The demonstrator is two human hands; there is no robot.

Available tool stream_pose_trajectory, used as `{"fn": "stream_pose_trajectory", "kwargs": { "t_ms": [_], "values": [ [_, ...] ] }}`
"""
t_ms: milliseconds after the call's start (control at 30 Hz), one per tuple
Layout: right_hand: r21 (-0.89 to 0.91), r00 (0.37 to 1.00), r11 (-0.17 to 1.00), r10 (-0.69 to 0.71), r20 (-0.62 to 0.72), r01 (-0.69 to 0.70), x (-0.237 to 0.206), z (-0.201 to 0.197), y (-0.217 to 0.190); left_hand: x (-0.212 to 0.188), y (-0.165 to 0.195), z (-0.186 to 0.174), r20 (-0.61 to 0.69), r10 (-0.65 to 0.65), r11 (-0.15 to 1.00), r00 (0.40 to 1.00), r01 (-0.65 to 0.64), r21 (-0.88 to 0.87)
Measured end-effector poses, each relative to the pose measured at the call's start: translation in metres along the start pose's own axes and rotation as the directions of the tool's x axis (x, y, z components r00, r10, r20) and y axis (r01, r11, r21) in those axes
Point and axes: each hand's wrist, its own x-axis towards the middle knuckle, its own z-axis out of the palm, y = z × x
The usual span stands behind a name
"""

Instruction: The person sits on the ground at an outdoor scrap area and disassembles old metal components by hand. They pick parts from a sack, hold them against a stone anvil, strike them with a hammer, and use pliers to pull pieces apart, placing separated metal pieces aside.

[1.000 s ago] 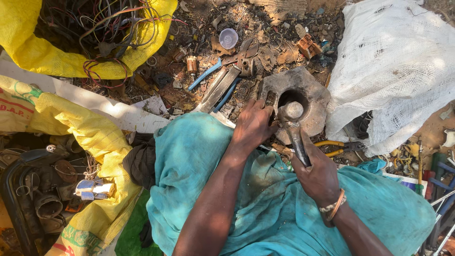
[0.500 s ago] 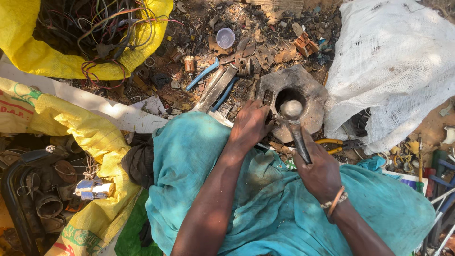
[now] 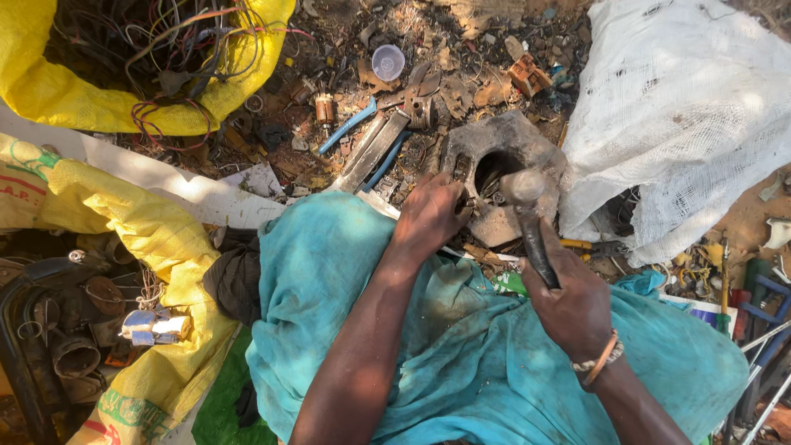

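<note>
My right hand (image 3: 573,303) grips the dark handle of a hammer (image 3: 527,210), whose blurred head hangs over a grey metal block (image 3: 527,144) with a round hole in it. My left hand (image 3: 428,216) rests on the block's near left edge, its fingers closed on a small scrap piece I cannot make out. A teal cloth (image 3: 329,272) covers my lap below both arms. A bracelet circles my right wrist.
A yellow sack (image 3: 49,82) full of tangled wires lies at top left; another yellow sack (image 3: 156,239) with metal rings lies at left. A white woven bag (image 3: 684,115) fills the top right. Pliers (image 3: 371,148), a small plastic cup (image 3: 388,62) and scrap litter the ground.
The hammer head has moved over the block's hole and is blurred with motion. My left hand stays at the block's edge.
</note>
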Motion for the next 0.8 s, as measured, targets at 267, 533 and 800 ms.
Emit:
{"fn": "stream_pose_trajectory", "kwargs": {
  "t_ms": [267,533,800],
  "values": [
    [0.101,0.998,0.993,0.058,0.011,-0.058,-0.001,0.027,-0.021,-0.002,0.0,-0.002,0.038,0.037,0.999,0.999,-0.038,0.03],
    [0.021,0.99,1.0,-0.01,-0.141,0.013,-0.017,0.001,-0.022,-0.01,-0.005,0.0,-0.004,0.127,0.992,0.992,-0.127,-0.007],
    [-0.039,0.997,0.999,-0.012,0.071,0.014,0.007,0.013,-0.008,-0.01,-0.018,0.015,-0.164,0.294,0.956,0.942,-0.293,0.029]
  ]
}}
